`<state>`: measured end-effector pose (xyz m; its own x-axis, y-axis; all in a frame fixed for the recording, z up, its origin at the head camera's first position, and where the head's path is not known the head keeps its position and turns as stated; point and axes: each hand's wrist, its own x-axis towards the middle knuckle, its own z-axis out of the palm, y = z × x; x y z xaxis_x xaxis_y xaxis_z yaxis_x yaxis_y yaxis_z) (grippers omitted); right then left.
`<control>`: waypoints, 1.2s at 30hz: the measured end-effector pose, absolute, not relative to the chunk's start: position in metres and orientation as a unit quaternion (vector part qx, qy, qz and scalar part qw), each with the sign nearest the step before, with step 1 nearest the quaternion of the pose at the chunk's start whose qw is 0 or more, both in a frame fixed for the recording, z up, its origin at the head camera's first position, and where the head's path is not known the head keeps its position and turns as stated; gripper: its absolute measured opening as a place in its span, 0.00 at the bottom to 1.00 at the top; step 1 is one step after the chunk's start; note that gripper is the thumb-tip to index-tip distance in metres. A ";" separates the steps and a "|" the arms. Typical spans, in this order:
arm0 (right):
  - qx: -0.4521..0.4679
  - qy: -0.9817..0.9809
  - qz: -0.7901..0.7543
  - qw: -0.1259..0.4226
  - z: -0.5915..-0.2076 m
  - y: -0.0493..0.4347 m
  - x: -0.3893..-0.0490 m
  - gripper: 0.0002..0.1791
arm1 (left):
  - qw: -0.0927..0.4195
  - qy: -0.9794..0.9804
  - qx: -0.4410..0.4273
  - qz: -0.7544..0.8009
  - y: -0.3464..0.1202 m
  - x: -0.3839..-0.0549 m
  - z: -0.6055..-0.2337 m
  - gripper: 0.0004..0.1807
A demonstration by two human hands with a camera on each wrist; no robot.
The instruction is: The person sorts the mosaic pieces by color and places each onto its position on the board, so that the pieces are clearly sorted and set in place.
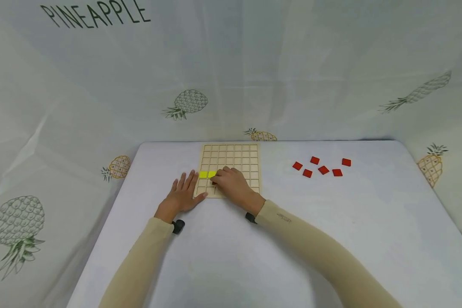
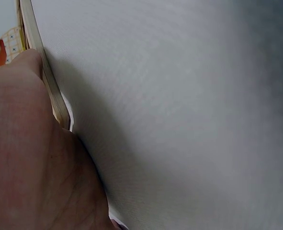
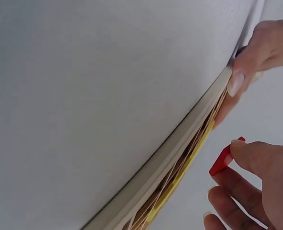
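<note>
While a red tile (image 3: pixel 221 160) is over the grid board (image 1: pixel 231 154), pinched in the right hand (image 1: pixel 235 186), the left hand (image 1: pixel 182 197), fingers straight, rests at the board's near-left corner (likely steadying it); loose red tiles (image 1: pixel 323 170) right of board; backdrop (image 1: pixel 312 55) behind board reads PINEAPPLE, sleeve (image 1: pixel 312 237) print illegible.

Board (image 1: pixel 250 161): pale wood, squared grid of darker lines. Board tiles (image 1: pixel 203 174): plain bright yellow. Loose tiles (image 1: pixel 323 170): plain red; held tile (image 3: pixel 222 159): also red. Table (image 1: pixel 215 261): white. Cloth (image 1: pixel 292 51): greyish white, printed with grey and golden-orange pineapples (image 1: pixel 21 218), green leaves (image 1: pixel 22 256), dark lettering (image 1: pixel 94 15). Sleeves (image 1: pixel 138 261): beige. Wrist devices (image 1: pixel 179 226): black.
</note>
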<state>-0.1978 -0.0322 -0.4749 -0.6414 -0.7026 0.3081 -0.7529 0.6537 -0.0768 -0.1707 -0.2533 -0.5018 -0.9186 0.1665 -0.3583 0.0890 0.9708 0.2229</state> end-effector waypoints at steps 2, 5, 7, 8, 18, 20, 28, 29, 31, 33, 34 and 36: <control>0.403 -0.901 0.098 0.126 -0.474 -0.037 -0.199 0.10 | 0.189 0.975 0.068 0.098 -0.253 -0.172 -0.502 0.50; 0.404 -0.902 0.093 0.123 -0.472 -0.044 -0.201 0.11 | 0.190 0.975 0.067 0.095 -0.252 -0.173 -0.501 0.50; 0.404 -0.903 0.083 0.119 -0.471 -0.049 -0.203 0.11 | 0.191 0.975 0.067 0.092 -0.252 -0.174 -0.501 0.51; 0.403 -0.904 0.076 0.117 -0.471 -0.051 -0.204 0.11 | 0.190 0.975 0.068 0.092 -0.252 -0.174 -0.501 0.51; 0.397 -0.913 0.035 0.092 -0.471 -0.074 -0.208 0.11 | 0.192 0.975 0.067 0.093 -0.254 -0.173 -0.501 0.51; 0.400 -0.912 0.025 0.085 -0.471 -0.078 -0.207 0.13 | 0.193 0.975 0.069 0.090 -0.255 -0.172 -0.502 0.51; 0.396 -0.917 0.007 0.049 -0.473 -0.087 -0.207 0.20 | 0.192 0.974 0.078 0.090 -0.257 -0.170 -0.507 0.51; 0.395 -0.917 0.007 0.048 -0.473 -0.087 -0.208 0.20 | 0.194 0.974 0.077 0.087 -0.257 -0.170 -0.507 0.51; 0.394 -0.918 0.006 0.045 -0.473 -0.089 -0.208 0.20 | 0.193 0.975 0.076 0.084 -0.257 -0.170 -0.508 0.51; 0.394 -0.918 0.006 0.041 -0.473 -0.091 -0.208 0.19 | 0.194 0.975 0.075 0.084 -0.256 -0.170 -0.508 0.51; 0.394 -0.918 0.006 0.041 -0.473 -0.092 -0.208 0.19 | 0.193 0.975 0.075 0.085 -0.256 -0.170 -0.508 0.51; 0.393 -0.919 0.005 0.040 -0.473 -0.093 -0.208 0.18 | 0.194 0.974 0.074 0.086 -0.256 -0.169 -0.507 0.51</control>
<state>-0.2078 -0.0931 -0.4733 -0.6876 -0.7219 0.0773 -0.7228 0.6908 0.0218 -0.1694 -0.2559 -0.5070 -0.9136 0.1783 -0.3655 0.1113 0.9740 0.1971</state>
